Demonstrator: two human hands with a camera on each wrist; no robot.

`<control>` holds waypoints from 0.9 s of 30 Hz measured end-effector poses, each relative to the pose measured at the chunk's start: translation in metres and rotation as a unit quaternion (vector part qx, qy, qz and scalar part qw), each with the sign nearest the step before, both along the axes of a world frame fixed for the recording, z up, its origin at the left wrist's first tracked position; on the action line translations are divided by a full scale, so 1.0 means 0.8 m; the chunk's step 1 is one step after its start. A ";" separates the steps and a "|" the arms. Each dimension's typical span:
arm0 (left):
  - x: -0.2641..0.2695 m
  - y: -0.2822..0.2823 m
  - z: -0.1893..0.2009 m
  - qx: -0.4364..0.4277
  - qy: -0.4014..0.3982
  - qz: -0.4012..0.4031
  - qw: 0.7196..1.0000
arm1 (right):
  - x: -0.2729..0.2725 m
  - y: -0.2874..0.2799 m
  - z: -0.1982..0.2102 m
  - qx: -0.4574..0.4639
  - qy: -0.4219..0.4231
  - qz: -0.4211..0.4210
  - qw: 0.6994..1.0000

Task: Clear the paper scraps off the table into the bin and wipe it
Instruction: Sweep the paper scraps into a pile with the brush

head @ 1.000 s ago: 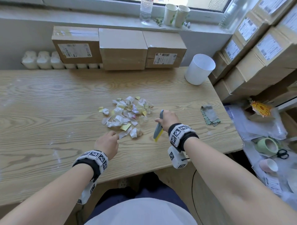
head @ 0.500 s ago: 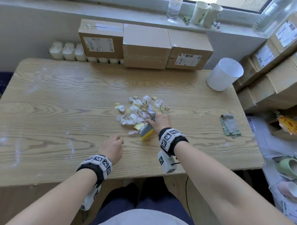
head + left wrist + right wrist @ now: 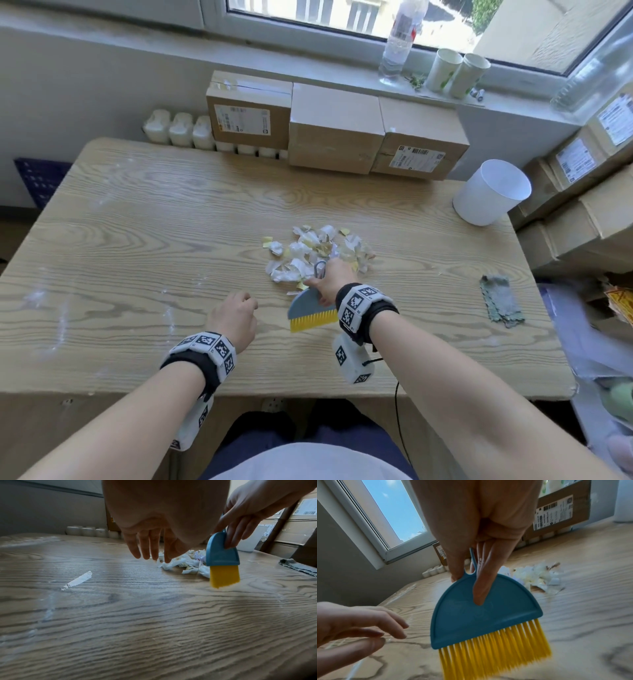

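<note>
Right hand (image 3: pixel 330 279) grips the blue brush (image 3: pixel 485 616), yellow bristles angled over the table (image 3: pixel 144 240); its handle is mostly hidden by fingers. Left hand (image 3: pixel 234 317) hovers empty, fingers loose. Paper scraps (image 3: pixel 317 253) are piled mid-table, partly hidden behind the right hand; white bin (image 3: pixel 489 192) stands far right.

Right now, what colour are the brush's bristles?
Yellow, under a blue head on the brush; clearest in the right wrist view.
</note>
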State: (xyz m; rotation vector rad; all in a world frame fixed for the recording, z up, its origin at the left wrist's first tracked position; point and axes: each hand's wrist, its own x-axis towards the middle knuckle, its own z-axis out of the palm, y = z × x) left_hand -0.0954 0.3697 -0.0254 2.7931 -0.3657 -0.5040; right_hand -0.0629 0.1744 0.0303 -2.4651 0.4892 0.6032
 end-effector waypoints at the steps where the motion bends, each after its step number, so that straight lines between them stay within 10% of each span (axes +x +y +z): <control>1: -0.001 0.002 -0.001 -0.003 -0.001 0.001 1.000 | 0.002 0.006 -0.006 0.003 0.000 -0.001 1.000; 27: 0.023 -0.072 0.005 0.033 0.006 -0.124 0.992 | -0.019 -0.147 0.015 -0.113 -0.074 -0.159 0.978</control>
